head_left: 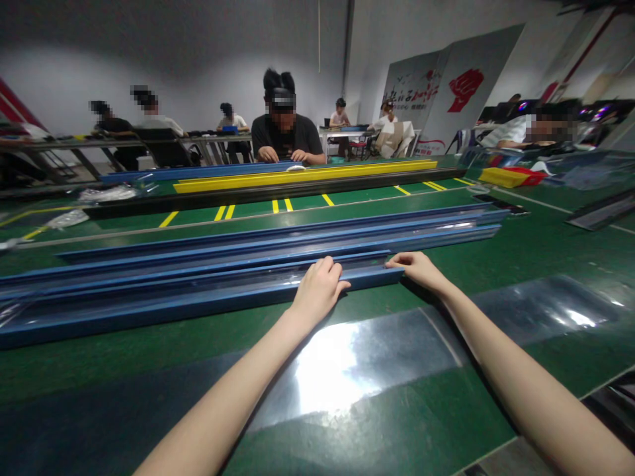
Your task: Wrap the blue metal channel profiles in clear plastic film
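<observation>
A long blue channel [198, 297] lies across the green table, its right end near the middle of the view. My left hand [320, 284] is closed over this channel a little left of that end, with the fingers inside and the thumb at the near wall. At the end itself, my right hand [414, 268] pinches the corner of the channel between thumb and fingers. Shiny clear film lines the inside of the channel. Just behind it lies another blue channel [436, 237]. Nearer to me, a clear plastic sheet [387, 350] lies flat beneath my forearms.
Farther back are a yellow strip [307, 175], a dark strip [278, 192] and yellow tape marks. A person [285, 125] sits across the table, both hands at a blue strip. Yellow and red trays [503, 176] and a phone-like dark object [501, 205] lie at the right.
</observation>
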Motion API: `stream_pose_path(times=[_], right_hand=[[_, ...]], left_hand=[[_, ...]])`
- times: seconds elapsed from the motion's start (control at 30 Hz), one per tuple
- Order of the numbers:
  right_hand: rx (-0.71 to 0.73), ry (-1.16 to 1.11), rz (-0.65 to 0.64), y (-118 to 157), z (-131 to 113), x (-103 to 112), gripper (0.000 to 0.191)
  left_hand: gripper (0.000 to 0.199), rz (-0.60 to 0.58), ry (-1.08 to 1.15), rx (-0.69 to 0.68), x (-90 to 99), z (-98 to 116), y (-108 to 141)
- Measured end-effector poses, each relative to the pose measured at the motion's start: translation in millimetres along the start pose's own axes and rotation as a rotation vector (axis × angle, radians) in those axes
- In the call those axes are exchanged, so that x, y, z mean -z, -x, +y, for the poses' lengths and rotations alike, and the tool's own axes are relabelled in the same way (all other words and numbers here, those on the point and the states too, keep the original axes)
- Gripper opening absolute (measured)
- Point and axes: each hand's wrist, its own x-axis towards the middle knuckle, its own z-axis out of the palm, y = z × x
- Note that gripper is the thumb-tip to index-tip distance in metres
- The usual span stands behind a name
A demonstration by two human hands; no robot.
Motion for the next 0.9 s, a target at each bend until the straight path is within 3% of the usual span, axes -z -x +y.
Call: stream_pose_path(times=[0.3, 0.9], right_hand=[[0.001, 0.008, 0.016, 1.1, -1.4, -0.5, 0.033], [0.016, 0.009, -0.008, -1.7, 5.0, -0.1, 0.033]], left_hand=[[0.015, 0.01, 0.112, 0.046, -2.3, -3.7, -2.2], [0.014, -0.005, 0.107, 0.126, -2.8, -1.4, -4.7]])
